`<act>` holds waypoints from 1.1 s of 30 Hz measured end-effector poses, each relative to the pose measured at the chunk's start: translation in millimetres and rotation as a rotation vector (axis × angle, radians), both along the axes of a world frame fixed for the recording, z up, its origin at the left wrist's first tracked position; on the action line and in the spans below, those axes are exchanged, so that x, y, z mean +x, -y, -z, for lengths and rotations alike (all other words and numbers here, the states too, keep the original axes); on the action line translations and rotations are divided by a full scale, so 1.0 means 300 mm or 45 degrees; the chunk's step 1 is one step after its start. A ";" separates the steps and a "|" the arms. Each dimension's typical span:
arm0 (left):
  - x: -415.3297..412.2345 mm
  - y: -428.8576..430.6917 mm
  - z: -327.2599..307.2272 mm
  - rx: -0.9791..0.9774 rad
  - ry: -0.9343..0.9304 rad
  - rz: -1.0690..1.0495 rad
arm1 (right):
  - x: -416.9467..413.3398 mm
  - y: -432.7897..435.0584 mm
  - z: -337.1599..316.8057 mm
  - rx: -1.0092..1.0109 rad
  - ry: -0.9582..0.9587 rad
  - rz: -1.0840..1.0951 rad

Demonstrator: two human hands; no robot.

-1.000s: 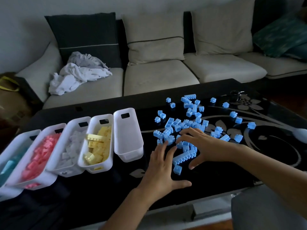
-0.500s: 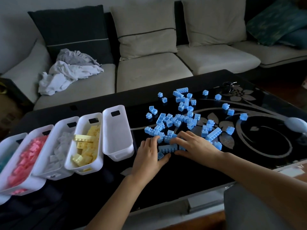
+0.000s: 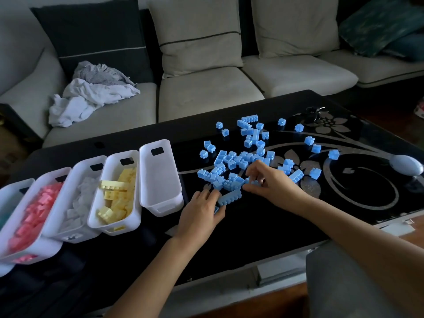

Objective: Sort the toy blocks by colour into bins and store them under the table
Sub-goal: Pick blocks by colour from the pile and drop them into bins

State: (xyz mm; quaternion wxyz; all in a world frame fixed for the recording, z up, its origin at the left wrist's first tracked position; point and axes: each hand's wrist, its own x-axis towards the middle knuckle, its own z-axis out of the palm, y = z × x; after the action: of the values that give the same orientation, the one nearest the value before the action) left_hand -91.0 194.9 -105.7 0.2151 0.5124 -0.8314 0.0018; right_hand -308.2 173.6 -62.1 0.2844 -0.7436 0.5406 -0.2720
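Many loose blue blocks lie scattered on the black glass table. My left hand rests palm down at the pile's near edge; its fingertips touch a long blue brick and its thumb pinches a small blue block. My right hand sits just to the right, fingers curled, pinching blue blocks at the pile's near side. An empty white bin stands left of the pile. Beside it stand bins of yellow blocks, white blocks and pink blocks.
A further bin is cut off at the left edge. A pale egg-shaped object and a bunch of keys lie at the table's right. Behind the table is a sofa with crumpled cloth.
Both hands have drawn in from spread fingers to the near edge of the blue pile. The right hand's fingers have curled onto blocks; the long brick now lies at the left fingertips.
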 end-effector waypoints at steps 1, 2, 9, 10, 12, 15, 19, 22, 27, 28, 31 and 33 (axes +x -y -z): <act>0.001 -0.004 -0.008 0.018 -0.019 0.007 | -0.002 0.004 -0.007 0.089 0.170 0.066; 0.000 -0.010 -0.025 0.031 -0.052 0.023 | -0.004 0.005 -0.017 0.201 0.401 0.117; 0.081 -0.005 -0.290 -0.205 -0.285 -0.146 | -0.023 0.042 -0.088 0.951 1.705 0.282; 0.124 0.005 -0.320 -0.247 -0.255 -0.257 | -0.001 0.056 -0.105 1.001 1.747 0.286; 0.194 0.026 -0.334 -0.250 -0.178 -0.498 | 0.036 0.071 -0.124 1.076 1.792 0.270; 0.275 0.035 -0.311 -0.117 -0.146 -0.750 | 0.139 0.098 -0.178 1.122 1.741 0.201; 0.295 0.034 -0.272 0.029 -0.185 -0.740 | 0.313 0.137 -0.257 1.091 1.477 0.013; 0.292 0.038 -0.262 0.128 -0.280 -0.666 | 0.450 0.173 -0.283 0.999 1.172 -0.127; 0.298 0.025 -0.278 0.147 -0.307 -0.559 | 0.597 0.249 -0.250 0.686 0.492 -0.134; 0.299 0.022 -0.278 0.161 -0.306 -0.537 | 0.611 0.261 -0.240 0.608 0.340 -0.129; 0.300 0.022 -0.276 0.204 -0.355 -0.477 | 0.624 0.274 -0.231 0.441 0.103 -0.156; 0.300 0.021 -0.275 0.205 -0.379 -0.472 | 0.605 0.275 -0.233 0.408 0.085 -0.195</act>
State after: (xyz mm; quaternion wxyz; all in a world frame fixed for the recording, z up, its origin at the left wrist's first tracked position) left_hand -1.0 188.4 -23.0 0.2897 0.6662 -0.6798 -0.1006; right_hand -126.6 91.0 7.9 0.4370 -0.7182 0.5091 -0.1844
